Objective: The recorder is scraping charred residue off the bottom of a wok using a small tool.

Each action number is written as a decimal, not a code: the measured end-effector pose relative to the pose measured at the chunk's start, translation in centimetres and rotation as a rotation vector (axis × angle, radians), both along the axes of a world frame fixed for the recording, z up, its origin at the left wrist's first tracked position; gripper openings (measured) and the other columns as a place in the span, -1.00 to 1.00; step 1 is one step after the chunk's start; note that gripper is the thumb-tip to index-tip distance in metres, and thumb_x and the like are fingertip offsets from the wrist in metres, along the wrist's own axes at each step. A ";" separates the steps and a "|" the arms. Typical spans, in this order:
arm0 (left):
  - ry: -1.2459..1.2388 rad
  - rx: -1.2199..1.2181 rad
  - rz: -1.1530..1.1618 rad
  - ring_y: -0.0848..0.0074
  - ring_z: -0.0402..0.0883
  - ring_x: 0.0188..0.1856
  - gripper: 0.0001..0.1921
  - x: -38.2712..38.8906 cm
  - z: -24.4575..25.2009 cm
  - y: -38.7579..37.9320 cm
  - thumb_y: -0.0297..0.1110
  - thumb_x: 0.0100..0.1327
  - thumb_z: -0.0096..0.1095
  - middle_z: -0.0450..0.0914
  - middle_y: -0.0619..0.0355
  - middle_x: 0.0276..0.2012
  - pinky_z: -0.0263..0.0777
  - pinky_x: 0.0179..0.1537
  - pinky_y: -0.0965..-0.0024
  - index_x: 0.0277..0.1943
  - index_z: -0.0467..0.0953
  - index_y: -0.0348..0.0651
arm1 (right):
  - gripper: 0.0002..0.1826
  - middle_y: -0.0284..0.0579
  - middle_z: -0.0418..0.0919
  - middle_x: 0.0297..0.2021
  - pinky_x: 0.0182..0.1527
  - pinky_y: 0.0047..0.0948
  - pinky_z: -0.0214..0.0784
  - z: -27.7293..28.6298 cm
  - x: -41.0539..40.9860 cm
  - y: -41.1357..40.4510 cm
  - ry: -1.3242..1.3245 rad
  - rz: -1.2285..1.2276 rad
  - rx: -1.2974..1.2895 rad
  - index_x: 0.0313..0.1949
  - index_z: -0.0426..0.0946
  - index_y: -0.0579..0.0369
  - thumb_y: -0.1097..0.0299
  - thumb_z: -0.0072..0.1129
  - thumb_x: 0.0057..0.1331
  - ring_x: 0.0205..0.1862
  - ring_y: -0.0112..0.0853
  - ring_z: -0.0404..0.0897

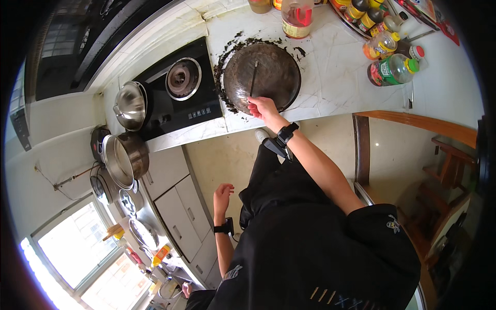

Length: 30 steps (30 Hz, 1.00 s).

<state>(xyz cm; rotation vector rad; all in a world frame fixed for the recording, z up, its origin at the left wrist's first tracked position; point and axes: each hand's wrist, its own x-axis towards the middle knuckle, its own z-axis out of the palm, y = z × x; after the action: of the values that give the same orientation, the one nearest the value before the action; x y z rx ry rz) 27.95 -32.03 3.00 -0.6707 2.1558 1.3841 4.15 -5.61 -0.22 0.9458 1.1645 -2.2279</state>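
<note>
An overturned wok [281, 77] rests on the marble-patterned countertop, its dark, scorched underside facing up. Black flakes [220, 87] lie scattered around its left and far edges. My right hand [264, 109] is over the wok's near edge and grips a thin dark rod-like tool [253, 79]. The tool points away from me across the wok's underside, with a small light patch near its far tip. Whether that tip touches the metal I cannot tell. My left hand [223, 197] hangs at my left side above the floor, fingers loosely bent and holding nothing.
Left of the wok is a black gas hob [180, 104] with a steel wok [131, 105] on it. Several sauce bottles [393, 69] and a plastic jug [297, 21] stand at the back and right. A large pot [133, 157] sits farther left. Another person's hand [186, 289] shows near the sink.
</note>
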 end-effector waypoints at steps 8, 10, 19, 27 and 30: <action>0.138 -0.027 -0.179 0.54 0.58 -0.30 -0.82 -5.7 1.1 4.3 -0.47 0.28 -0.07 0.61 0.15 -0.37 0.41 -0.23 0.51 -0.24 0.52 -0.32 | -0.76 -0.29 0.50 -0.54 -0.46 -0.60 0.28 0.8 2.9 4.8 0.057 0.086 -0.395 -0.30 0.50 0.19 0.29 -0.08 0.34 -0.54 -0.56 0.41; 0.173 -0.035 -0.239 0.49 0.60 -0.32 -0.82 -8.5 2.5 6.9 -0.45 0.28 -0.06 0.62 0.11 -0.39 0.41 -0.24 0.48 -0.25 0.52 -0.30 | -0.74 -0.31 0.50 -0.52 -0.44 -0.63 0.27 1.1 3.9 6.1 0.055 0.091 -0.337 -0.26 0.51 0.20 0.29 -0.13 0.35 -0.52 -0.58 0.40; 0.293 0.092 -0.446 0.44 0.60 -0.33 -0.80 -18.8 2.0 15.3 -0.43 0.29 -0.05 0.62 0.06 -0.37 0.42 -0.25 0.46 -0.19 0.52 -0.32 | -0.72 -0.27 0.54 -0.51 -0.44 -0.63 0.29 1.3 5.3 7.0 0.102 0.163 -0.095 -0.18 0.49 0.15 0.31 -0.24 0.38 -0.54 -0.59 0.46; -0.033 0.549 -0.134 0.59 0.56 -0.38 -0.71 -22.3 -2.5 19.3 -0.32 0.36 -0.02 0.62 0.10 -0.25 0.46 -0.30 0.55 -0.09 0.50 -0.40 | -0.74 -0.21 0.55 -0.52 -0.50 -0.64 0.33 3.0 7.0 6.7 0.023 0.207 0.122 -0.27 0.46 0.16 0.31 -0.23 0.41 -0.58 -0.57 0.48; -0.111 0.670 -0.095 0.74 0.39 -0.57 -0.74 -22.7 -2.5 20.5 -0.30 0.31 0.10 0.54 0.25 -0.56 0.27 -0.50 0.63 -0.28 0.57 -0.37 | -0.74 -0.22 0.54 -0.53 -0.49 -0.64 0.33 3.6 7.5 6.5 -0.016 0.171 0.096 -0.27 0.46 0.15 0.30 -0.22 0.42 -0.57 -0.57 0.49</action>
<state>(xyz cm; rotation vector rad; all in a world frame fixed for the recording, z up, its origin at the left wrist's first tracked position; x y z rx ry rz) 5.21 -11.55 0.46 -0.3631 1.4703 1.8201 11.64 0.94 3.36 0.8643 1.3042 -2.0420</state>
